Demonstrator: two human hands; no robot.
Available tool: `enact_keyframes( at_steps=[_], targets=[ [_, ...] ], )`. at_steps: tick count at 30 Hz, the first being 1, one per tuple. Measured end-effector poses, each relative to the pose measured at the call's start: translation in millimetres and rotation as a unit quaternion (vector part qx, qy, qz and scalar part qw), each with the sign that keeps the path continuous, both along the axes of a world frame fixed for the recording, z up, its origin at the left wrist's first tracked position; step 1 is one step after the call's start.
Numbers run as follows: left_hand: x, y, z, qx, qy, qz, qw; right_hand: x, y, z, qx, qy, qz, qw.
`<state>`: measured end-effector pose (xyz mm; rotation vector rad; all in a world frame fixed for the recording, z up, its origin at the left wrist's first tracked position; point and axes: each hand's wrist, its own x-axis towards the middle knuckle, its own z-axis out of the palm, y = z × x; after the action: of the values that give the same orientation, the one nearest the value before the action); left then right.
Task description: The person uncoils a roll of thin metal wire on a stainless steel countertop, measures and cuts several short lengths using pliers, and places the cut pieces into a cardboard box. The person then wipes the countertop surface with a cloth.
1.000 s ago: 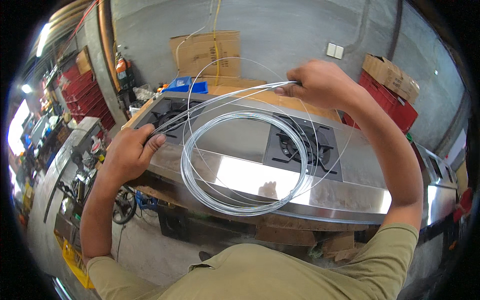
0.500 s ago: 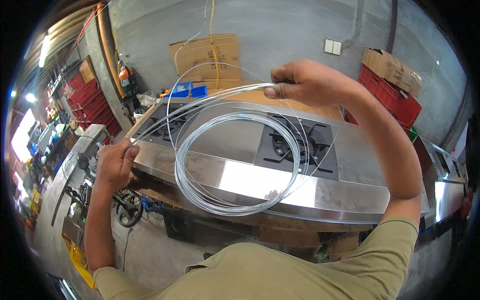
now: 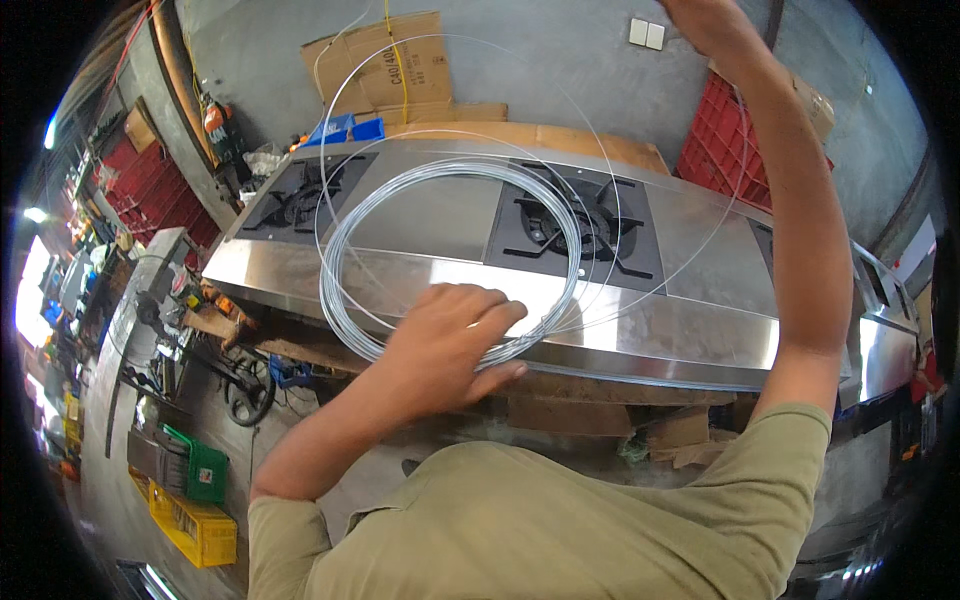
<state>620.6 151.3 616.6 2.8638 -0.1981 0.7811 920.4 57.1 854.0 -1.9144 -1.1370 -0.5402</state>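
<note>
A coil of thin silvery wire (image 3: 332,262) stands out above a stainless steel cooktop (image 3: 420,220), with several loose loops springing wide around it. My left hand (image 3: 455,340) is over the coil's near edge, thumb apart and fingers stretched across the wire; whether it touches is hard to tell. High at the top right, my right hand (image 3: 705,22) is cut off by the picture's edge, so its fingers are hidden. A strand of wire curves up toward my right forearm. Behind the coil's right side shows a black gas burner (image 3: 585,225).
A second burner (image 3: 305,200) lies at the cooktop's left. Cardboard (image 3: 385,65) and blue bins (image 3: 345,130) stand by the grey wall. Red crates (image 3: 720,140) are at the back right. A green crate (image 3: 200,468) and a yellow crate (image 3: 200,525) sit on the floor, lower left.
My left hand has let go of the strands at the left and moved right to the coil's near edge. My right hand has risen to the upper right. The loose loops spread wider.
</note>
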Motion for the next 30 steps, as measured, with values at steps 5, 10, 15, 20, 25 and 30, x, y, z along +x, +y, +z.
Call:
enact_keyframes(
  at_steps=[5, 10, 15, 20, 25, 30],
  targets=[
    [47.8, -3.6, -43.4, 0.018, 0.128, 0.016, 0.991, 16.4, -37.4, 3.0, -0.013, -0.045, -0.148, 0.988],
    [73.1, -7.8, -60.2, 0.001, 0.116, 0.03, 0.993, 43.5, -72.7, -5.1, 0.09, -0.106, -0.142, 0.98],
    [65.8, 1.9, -55.6, -0.019, 0.14, 0.027, 0.99, 48.2, -107.7, -16.4, 0.172, -0.185, -0.188, 0.949],
    [48.3, 22.6, -40.1, 0.03, 0.17, 0.017, 0.985, 42.2, -144.5, 5.4, 0.167, 0.049, -0.19, 0.966],
    [48.6, 34.1, -36.7, 0.022, 0.166, 0.012, 0.986, 52.5, -147.0, -10.1, 0.181, 0.137, -0.05, 0.973],
    [54.1, 28.2, -40.0, 0.001, 0.184, -0.006, 0.983, 66.1, -137.3, 2.4, -0.156, -0.363, -0.242, 0.886]
  ],
)
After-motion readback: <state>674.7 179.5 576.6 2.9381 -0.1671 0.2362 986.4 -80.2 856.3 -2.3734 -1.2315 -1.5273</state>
